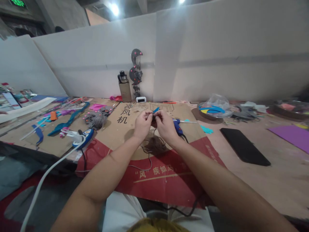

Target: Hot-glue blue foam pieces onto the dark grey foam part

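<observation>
My left hand [144, 123] and my right hand [166, 126] meet over the cardboard, fingers pinched together. Between the fingertips a small blue strip [156, 110] sticks up, with something dark beside it that the fingers mostly hide. A strand of grey-brown yarn hangs beneath the hands toward a loose bundle of yarn [154, 145]. Just right of my right hand lies a blue glue gun [178, 126], partly covered by the hand.
A printed cardboard sheet [116, 129] covers the table before me. To the left are a power strip [83, 139] with a white cord and grey yarn pieces [98, 118]. On the right lie a black phone-like slab [243, 146] and a bowl [211, 112]. A bottle [125, 90] stands behind.
</observation>
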The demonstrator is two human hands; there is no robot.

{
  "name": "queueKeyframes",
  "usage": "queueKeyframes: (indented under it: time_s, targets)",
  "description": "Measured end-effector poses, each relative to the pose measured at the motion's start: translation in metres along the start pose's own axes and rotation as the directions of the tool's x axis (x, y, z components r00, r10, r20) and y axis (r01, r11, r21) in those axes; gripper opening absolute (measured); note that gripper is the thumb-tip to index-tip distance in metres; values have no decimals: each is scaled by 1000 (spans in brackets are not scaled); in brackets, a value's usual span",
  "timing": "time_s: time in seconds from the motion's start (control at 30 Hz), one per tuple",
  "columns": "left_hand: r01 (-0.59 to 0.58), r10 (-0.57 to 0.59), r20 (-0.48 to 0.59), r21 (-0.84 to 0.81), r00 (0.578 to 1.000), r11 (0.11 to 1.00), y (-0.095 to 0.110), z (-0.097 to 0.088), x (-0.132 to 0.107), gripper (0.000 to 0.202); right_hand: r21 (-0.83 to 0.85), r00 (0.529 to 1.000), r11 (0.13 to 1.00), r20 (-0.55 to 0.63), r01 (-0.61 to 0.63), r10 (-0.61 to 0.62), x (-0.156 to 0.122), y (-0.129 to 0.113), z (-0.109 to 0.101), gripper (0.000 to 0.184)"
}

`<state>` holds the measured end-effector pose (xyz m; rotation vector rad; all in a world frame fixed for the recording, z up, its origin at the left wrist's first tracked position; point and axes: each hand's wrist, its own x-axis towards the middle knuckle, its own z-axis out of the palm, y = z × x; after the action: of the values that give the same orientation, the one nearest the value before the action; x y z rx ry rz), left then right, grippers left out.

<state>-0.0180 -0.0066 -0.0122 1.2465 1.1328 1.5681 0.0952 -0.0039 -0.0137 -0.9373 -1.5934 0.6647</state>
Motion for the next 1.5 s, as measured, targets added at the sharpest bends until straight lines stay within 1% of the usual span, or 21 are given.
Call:
queueKeyframes:
  time_s: [0.07,0.13,0.27,0.33,0.53,0.63,0.87,1.07,1.3,1.4,1.5]
  targets:
    - [15,-15,17,-54,1000,998,2,2,-1,13,50,999,998,-17,-48,49,1,1,1,13]
    - [37,-34,28,-111,999,993,4,3,-3,12,57,997,996,-32,-67,68,2,1,1,14]
    - [86,-81,31,-213,996,973,11,6,-7,13,-4,999,1000,-51,-13,13,0,-3,-1,10]
    - [100,-97,26,-249,995,963,13,8,-8,14,-26,999,1000,-53,8,-10,-1,-3,-1,11]
    - [139,-150,-6,-352,989,926,21,12,-12,11,55,998,998,-51,-17,20,-1,0,1,18]
    - [147,-162,-6,-391,987,909,23,12,-13,9,52,998,999,-56,-18,21,-1,-1,1,21]
    - [137,-141,23,-426,990,894,24,10,-13,9,-8,998,1000,-65,-4,3,-1,-5,0,21]
    - [148,-154,19,-411,988,899,28,10,-13,16,-39,999,999,-50,16,-18,-1,-5,-1,23]
    - [155,-178,-23,-394,984,906,26,9,-11,17,-77,998,997,-45,29,-33,-3,-11,-2,20]
    - [137,-164,-35,-396,986,908,25,9,-11,17,-71,999,997,-37,25,-28,-3,-13,-3,19]
    - [112,-138,-38,-394,990,912,26,10,-11,16,-68,998,997,-58,22,-26,-3,-14,-6,17]
